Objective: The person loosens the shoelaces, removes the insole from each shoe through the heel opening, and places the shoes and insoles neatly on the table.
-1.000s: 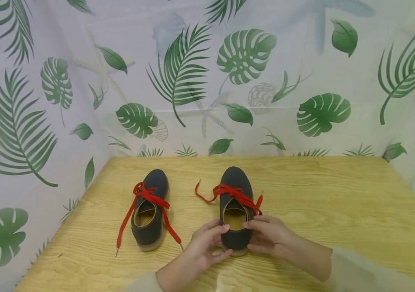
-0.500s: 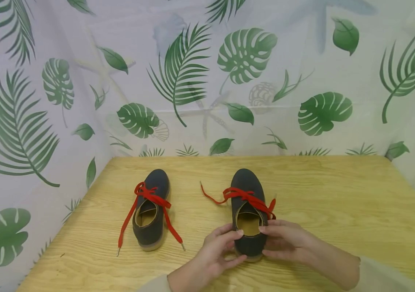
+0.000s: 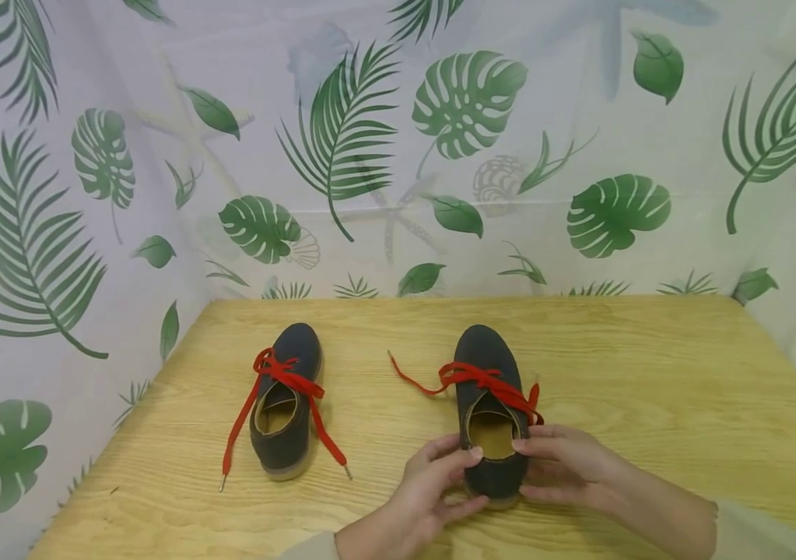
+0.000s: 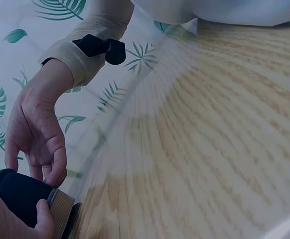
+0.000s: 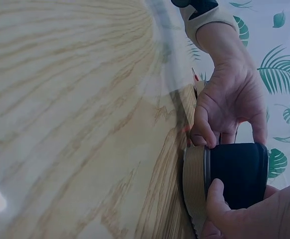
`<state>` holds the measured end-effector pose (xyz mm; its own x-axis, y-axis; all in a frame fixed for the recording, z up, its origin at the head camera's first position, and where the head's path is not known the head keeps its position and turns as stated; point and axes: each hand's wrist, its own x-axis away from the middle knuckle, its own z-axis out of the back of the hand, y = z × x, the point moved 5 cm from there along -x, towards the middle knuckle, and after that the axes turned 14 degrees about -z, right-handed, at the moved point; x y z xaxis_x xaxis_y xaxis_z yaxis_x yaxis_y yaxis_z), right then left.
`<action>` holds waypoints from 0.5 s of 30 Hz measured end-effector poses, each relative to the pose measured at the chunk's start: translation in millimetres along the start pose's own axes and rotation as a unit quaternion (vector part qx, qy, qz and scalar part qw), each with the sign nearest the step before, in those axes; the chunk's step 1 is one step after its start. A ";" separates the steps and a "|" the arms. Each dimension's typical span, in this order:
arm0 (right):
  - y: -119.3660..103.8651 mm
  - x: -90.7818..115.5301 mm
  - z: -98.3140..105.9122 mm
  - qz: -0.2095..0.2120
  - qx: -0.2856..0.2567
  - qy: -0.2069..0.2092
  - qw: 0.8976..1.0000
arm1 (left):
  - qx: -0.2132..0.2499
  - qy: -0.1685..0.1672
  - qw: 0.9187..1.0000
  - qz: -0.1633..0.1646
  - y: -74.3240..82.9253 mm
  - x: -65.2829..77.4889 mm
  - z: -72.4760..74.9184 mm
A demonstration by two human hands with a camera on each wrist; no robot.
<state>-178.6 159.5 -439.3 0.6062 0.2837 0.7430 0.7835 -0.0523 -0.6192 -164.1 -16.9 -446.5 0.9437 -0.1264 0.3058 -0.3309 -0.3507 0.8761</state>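
Observation:
A dark navy shoe (image 3: 489, 346) with a red lace (image 3: 471, 376) stands toe-away on the wooden table, right of centre in the head view. My left hand (image 3: 433, 486) grips the left side of its heel, thumb and fingers spread between the collar and the sole. On the opposite side, my right hand (image 3: 576, 467) holds the heel the same way, one fingertip at the opening's rim. Both wrist views show the dark heel (image 5: 237, 172) with its ridged tan sole (image 5: 194, 174) between the two hands. One lace end trails left on the table; the other hangs by the right fingers.
A matching shoe (image 3: 285, 435) with a red lace tied across it stands to the left, its lace ends spread on the table (image 3: 650, 373). A white cloth (image 3: 369, 171) printed with green leaves hangs behind the table and along its sides.
Both hands have slid the shoe to the right and slightly toward me, away from the other shoe, keeping their hold on its heel. The left shoe stays in place.

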 end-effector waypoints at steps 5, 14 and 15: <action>2.7 3.2 6.3 -0.005 -0.007 0.012 1.000 | 0.006 0.003 1.000 -0.003 -5.0 1.7 -4.4; 9.4 11.1 6.2 -0.002 0.000 0.018 1.000 | 0.018 0.011 1.000 -0.023 -9.4 8.6 -11.7; 11.3 11.9 5.4 -0.003 -0.008 0.019 1.000 | 0.023 0.014 0.999 -0.024 -10.1 9.3 -12.6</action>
<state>-163.3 167.5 -438.8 0.6063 0.2475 0.7557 0.7887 -0.0659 -0.6112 -151.9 -2.9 -447.9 0.9581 -0.0829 0.2742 -0.2841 -0.3977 0.8724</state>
